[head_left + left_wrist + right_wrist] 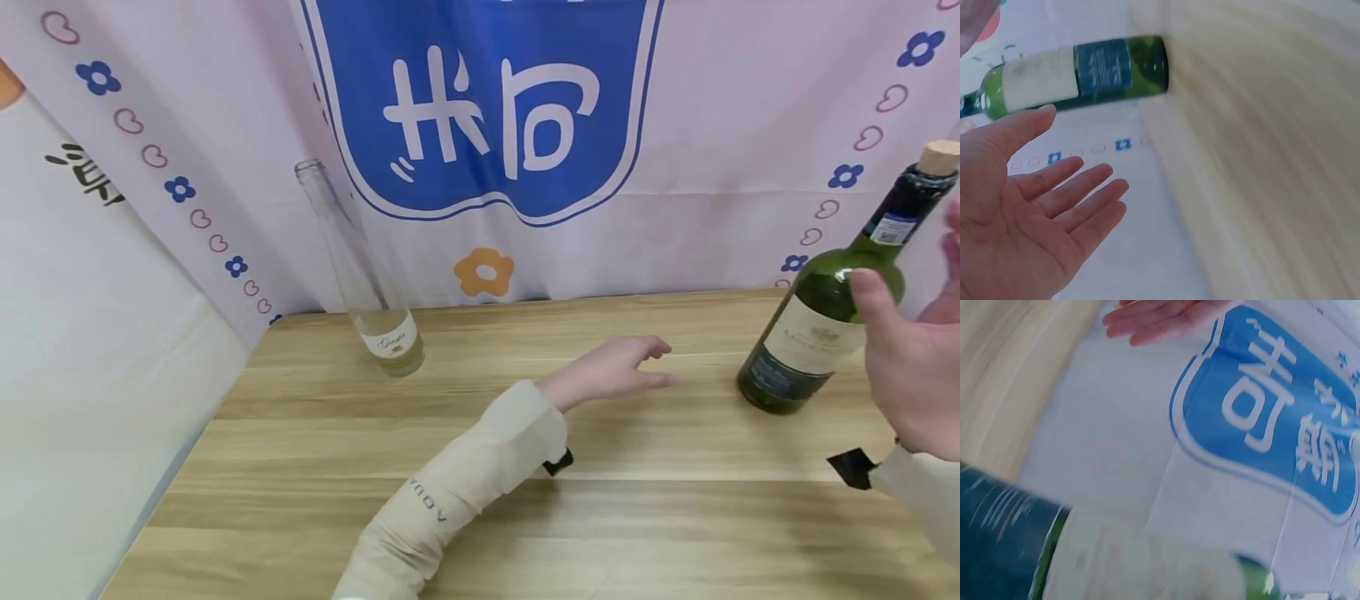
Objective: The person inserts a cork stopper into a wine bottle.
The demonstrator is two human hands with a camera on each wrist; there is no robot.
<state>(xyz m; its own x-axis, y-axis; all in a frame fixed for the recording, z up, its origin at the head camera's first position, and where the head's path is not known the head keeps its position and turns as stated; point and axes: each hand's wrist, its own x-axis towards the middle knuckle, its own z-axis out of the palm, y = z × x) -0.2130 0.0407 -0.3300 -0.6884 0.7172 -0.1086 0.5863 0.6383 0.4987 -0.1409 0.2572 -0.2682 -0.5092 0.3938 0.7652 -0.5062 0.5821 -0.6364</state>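
Observation:
A green wine bottle with a cork in its neck stands upright at the right of the table. Beside it, at the right edge of the head view, is my right hand, its thumb raised and overlapping the bottle's shoulder. My left hand reaches over the table to the left of the bottle, fingers extended and nothing in them. In the left wrist view the palm of that left hand shows, fingers spread below the bottle. The bottle's labels fill the bottom of the right wrist view.
A clear glass bottle with a white label stands at the back left of the wooden table. Behind the table hangs a printed cloth with a blue emblem, and a white cloth hangs along the left side.

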